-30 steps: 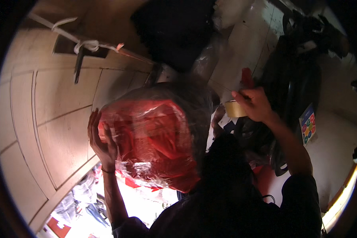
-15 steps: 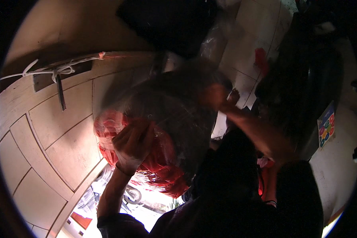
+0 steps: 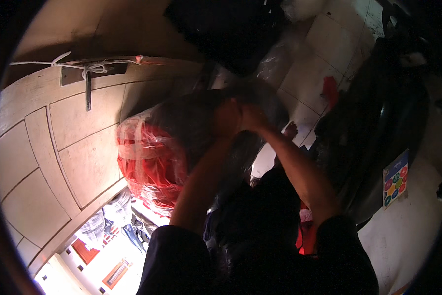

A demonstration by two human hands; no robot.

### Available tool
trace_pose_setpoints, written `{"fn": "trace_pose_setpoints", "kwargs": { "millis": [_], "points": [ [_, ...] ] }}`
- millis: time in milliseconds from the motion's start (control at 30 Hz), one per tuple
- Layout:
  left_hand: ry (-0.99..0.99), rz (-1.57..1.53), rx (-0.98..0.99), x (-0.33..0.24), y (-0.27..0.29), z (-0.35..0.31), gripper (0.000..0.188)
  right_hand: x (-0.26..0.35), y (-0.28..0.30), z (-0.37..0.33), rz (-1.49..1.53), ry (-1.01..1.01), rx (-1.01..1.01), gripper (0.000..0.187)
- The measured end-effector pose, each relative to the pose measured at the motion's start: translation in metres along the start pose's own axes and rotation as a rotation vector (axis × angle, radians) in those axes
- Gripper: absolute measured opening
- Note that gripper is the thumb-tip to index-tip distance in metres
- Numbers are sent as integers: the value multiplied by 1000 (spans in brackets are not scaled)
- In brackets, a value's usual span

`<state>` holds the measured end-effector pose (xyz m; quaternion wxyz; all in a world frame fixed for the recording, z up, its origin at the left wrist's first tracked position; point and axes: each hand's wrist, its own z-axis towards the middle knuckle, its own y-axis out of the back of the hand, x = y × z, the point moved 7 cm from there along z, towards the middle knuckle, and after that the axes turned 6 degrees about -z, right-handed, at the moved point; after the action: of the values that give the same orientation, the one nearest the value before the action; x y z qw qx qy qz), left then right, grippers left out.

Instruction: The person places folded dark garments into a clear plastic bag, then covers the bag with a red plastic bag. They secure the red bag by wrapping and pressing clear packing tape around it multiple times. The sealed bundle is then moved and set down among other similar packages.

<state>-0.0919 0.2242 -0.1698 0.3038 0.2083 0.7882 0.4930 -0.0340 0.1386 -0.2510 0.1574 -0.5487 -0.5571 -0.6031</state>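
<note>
A large bundle wrapped in clear plastic (image 3: pixel 149 157) lies before me, with red cloth showing at its left end and dark material over the rest. Strips of tape run across the red part. My left hand (image 3: pixel 227 118) is on top of the dark part, its fingers curled in. Right beside it, touching or nearly so, my right hand (image 3: pixel 250 117) is closed too. What the fingers hold is lost in the shadow.
At left is a pale panelled door (image 3: pixel 83 142) with a bolt (image 3: pixel 88 93) and white cord. A dark object (image 3: pixel 226 29) stands beyond the bundle. Right are a red scrap (image 3: pixel 330 91) on the tiled floor, a dark bulky shape (image 3: pixel 368 123) and a colourful card (image 3: pixel 395 179).
My left hand has gone from the bundle's red end to its dark top, farther and to the right. My right hand has shifted left, so both are now together. The view has turned slightly.
</note>
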Motion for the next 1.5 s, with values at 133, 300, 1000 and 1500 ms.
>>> {"fn": "trace_pose_setpoints", "kwargs": {
  "millis": [133, 300, 1000, 1500],
  "points": [
    [-43, 321, -10, 2, 0, -1, 46, -6, 32, -30, 369, -140, 340, 60],
    [213, 353, 4, 15, -7, 10, 57, 9, 51, -52, 128, -79, 204, 60],
    [-224, 335, 73, -4, -39, 4, 39, 158, 224, -137, -257, -134, 349, 22],
    [-269, 377, 154, -4, -39, -10, 71, 89, 243, -316, 82, -303, -140, 28]
  ]
}}
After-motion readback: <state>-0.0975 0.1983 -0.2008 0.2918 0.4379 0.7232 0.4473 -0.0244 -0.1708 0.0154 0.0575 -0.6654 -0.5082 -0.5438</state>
